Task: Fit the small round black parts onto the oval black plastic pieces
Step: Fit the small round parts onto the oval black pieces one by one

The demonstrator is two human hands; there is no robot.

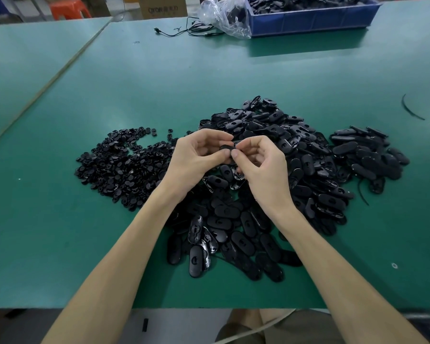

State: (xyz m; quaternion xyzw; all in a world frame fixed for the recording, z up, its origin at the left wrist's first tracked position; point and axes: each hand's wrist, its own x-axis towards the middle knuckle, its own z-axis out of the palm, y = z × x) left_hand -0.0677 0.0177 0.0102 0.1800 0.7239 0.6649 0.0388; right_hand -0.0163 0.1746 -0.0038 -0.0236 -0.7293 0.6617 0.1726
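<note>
Matte oval black piece (227, 148), pinched by left hand (196, 156), right hand (260, 162)

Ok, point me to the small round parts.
Head view: the small round parts lie heaped on the green table, just left of the left hand and the oval pieces.

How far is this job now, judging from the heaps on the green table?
Done: perhaps the separate small heap of oval black plastic pieces on the right; I cannot confirm they are fitted. In hand: the left hand and right hand pinch one oval piece between them. Left: most of it, since the large middle heap of ovals and the heap of small round black parts are big.
</note>
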